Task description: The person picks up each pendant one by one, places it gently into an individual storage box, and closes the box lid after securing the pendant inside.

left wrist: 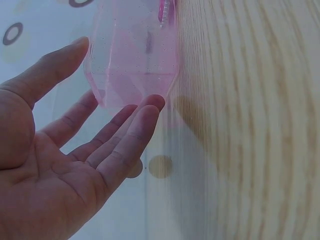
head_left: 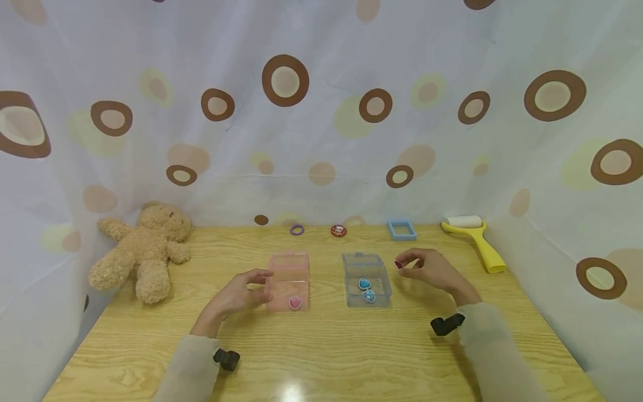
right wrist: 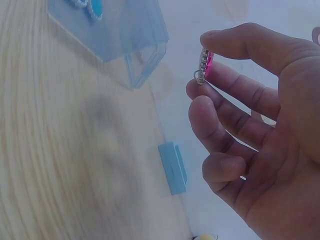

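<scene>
Wooden table [head_left: 326, 357] fills the lower frame, backed by a white curtain [head_left: 321, 139] with brown and yellow circles.

Teddy bear [head_left: 143, 248] lies at the table's far left, against the curtain.

Yellow lint roller [head_left: 477, 240] lies at the far right, white roll end toward the curtain.

Pink box [head_left: 288, 279], clear plastic, sits left of centre with its lid up. One pink heart charm [head_left: 295, 302] lies inside, near the front wall.

Blue box [head_left: 366, 278], clear plastic, stands just right of the pink one, apart from it, lid also up. Two blue charms [head_left: 366, 289] sit inside, close together.

Left hand [head_left: 243, 293] is next to the pink box's left wall, fingers straight and relaxed, gripping nothing. In the left wrist view the palm [left wrist: 55, 170] is spread and the fingertips [left wrist: 152, 102] reach the box's lower edge; real contact vs. just beside it cannot be told.

Right hand [head_left: 432, 269] hovers above the table just right of the blue box, not touching it. Thumb and index finger pinch a small pink charm [right wrist: 205, 65] with a metal rim, held on edge; other fingers loosely curled under it. In the head view it shows as a dark red spot [head_left: 398, 264] at the fingertips.

Along the back edge, left to right: purple ring [head_left: 297, 229], red round badge [head_left: 339, 230], blue rectangular frame [head_left: 402, 229]. All well apart from both hands.
</scene>
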`<state>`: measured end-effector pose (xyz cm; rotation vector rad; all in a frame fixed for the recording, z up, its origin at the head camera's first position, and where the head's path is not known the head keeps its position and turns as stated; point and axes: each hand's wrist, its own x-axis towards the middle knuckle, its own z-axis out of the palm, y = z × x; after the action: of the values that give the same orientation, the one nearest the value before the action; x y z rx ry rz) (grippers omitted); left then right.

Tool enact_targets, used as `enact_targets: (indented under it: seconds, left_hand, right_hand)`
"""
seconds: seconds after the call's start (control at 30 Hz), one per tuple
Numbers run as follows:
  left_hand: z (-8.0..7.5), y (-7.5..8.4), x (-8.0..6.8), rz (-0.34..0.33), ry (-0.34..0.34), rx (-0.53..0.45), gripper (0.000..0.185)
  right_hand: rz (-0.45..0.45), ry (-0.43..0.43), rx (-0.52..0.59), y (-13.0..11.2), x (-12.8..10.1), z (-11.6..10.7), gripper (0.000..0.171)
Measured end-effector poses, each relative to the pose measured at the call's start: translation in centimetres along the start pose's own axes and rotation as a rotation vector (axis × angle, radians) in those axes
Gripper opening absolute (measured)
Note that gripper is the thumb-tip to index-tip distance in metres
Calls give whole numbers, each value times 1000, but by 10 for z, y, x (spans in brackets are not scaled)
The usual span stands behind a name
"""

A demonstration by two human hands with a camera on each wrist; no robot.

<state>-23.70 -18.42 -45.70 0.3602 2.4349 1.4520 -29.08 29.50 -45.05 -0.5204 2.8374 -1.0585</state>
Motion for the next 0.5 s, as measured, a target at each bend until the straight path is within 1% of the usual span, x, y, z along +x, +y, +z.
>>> enact_targets:
  seconds: [0.27, 0.5]
  left_hand:
    - [0, -3, 0, 4, -12, -22, 56]
    - [0, -3, 2, 6, -7, -18, 56]
  right_hand:
    - [-40, -14, 0, -19, 10, 3, 27]
    - [-73, -35, 18, -36, 22, 12, 25]
